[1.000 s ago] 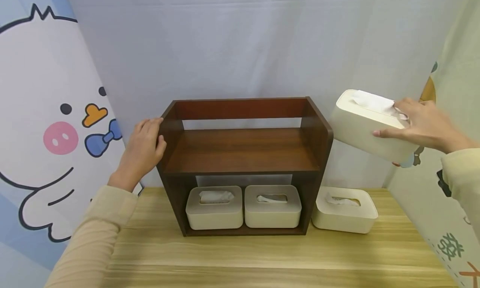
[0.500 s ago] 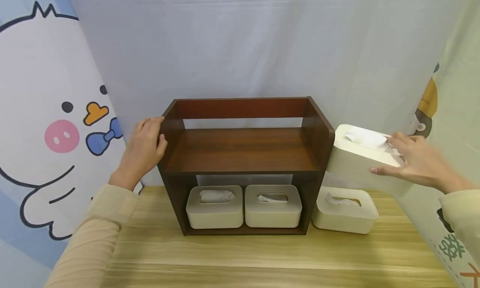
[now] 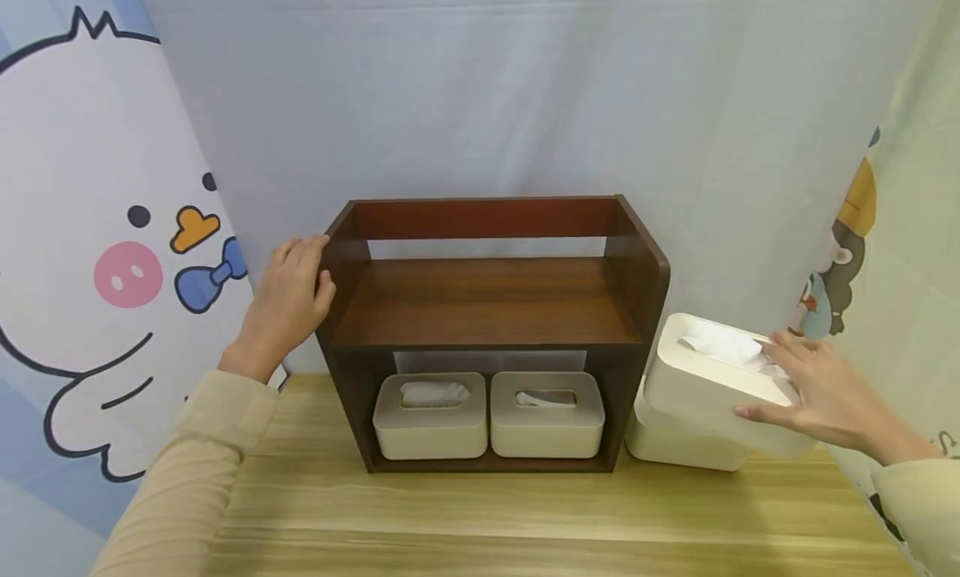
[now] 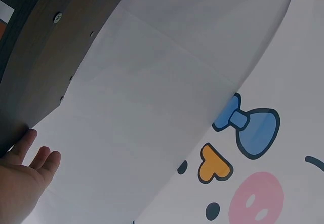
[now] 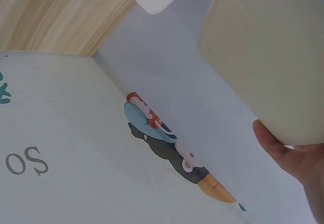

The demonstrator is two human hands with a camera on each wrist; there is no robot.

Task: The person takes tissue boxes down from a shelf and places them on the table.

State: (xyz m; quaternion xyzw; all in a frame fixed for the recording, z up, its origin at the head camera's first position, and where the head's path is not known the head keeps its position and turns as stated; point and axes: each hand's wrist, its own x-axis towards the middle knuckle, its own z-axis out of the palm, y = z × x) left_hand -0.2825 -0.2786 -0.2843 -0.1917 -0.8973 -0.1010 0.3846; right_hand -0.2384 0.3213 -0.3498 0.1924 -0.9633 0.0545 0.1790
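At the right of the head view, the right hand [image 3: 828, 402] grips a tilted tissue box [image 3: 705, 398], partly hiding another box [image 3: 682, 450] on the table [image 3: 450, 523]. Centre-left, the left hand [image 3: 285, 302] rests loosely against the shelf [image 3: 487, 298], two more boxes [image 3: 430, 438] inside.

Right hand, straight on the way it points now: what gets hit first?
Probably the dark brown wooden shelf's right side panel, struck by the cream rounded rectangular tissue box that the right hand holds. Depth is unclear, so it might pass in front.
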